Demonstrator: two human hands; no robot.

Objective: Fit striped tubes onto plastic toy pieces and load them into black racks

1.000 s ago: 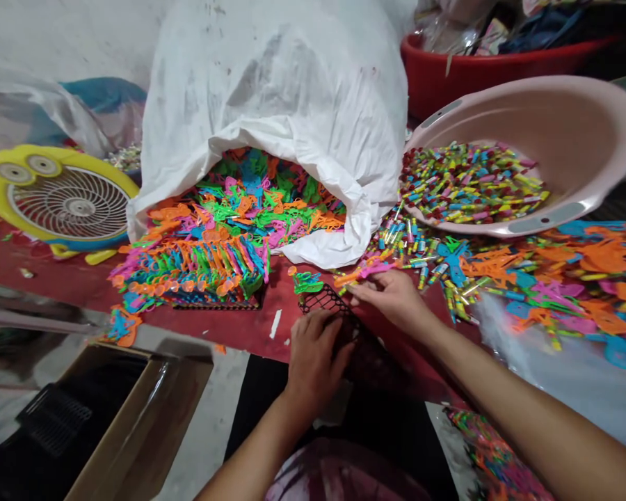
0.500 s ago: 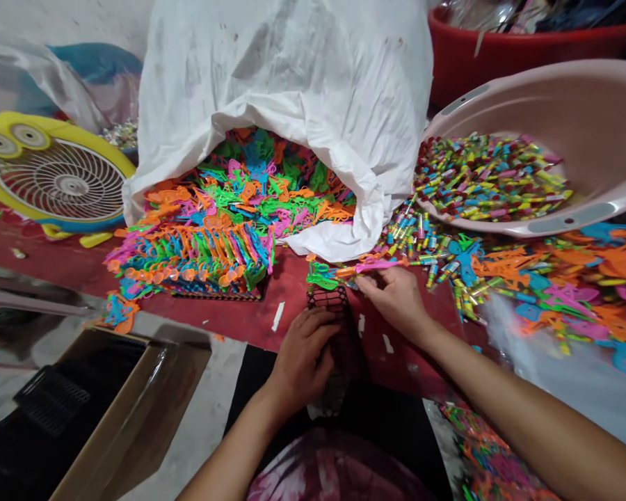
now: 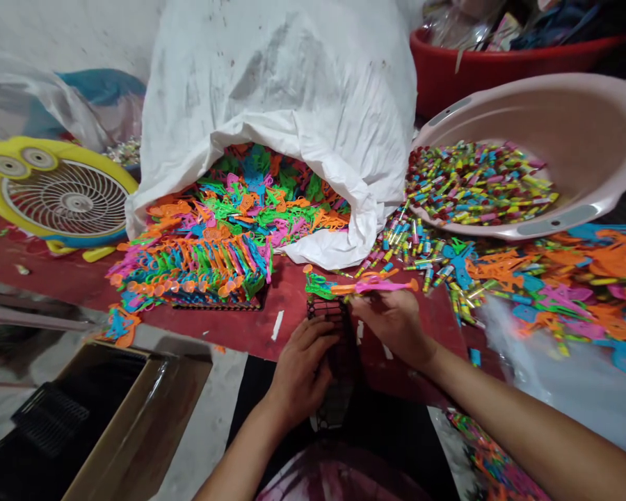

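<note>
My left hand (image 3: 305, 369) is closed around the side of a long black plastic grid rack (image 3: 343, 355), held over my lap at the table edge. At the rack's far end lie green and orange plastic toy pieces (image 3: 320, 284). My right hand (image 3: 396, 323) is beside that end, its fingers pinched under a pink and orange plastic toy piece (image 3: 380, 284), which lies level across the fingertips. The fingertips themselves are partly hidden by the piece. To the left, another rack (image 3: 219, 305) stands packed with rows of bright plastic toy pieces (image 3: 203, 264).
A white sack (image 3: 286, 76) spills coloured pieces onto the red table (image 3: 297, 313). A pink basin (image 3: 584, 132) of small wrapped tubes (image 3: 480, 184) stands right, beside a loose heap (image 3: 574, 285). A yellow fan (image 3: 78, 198) is left. Below sits a cardboard box (image 3: 151, 403) of black racks.
The head view has shifted a little, so the table things sit lower. My right hand has turned slightly, and more of the pink and orange piece shows. My left hand stays on the rack.
</note>
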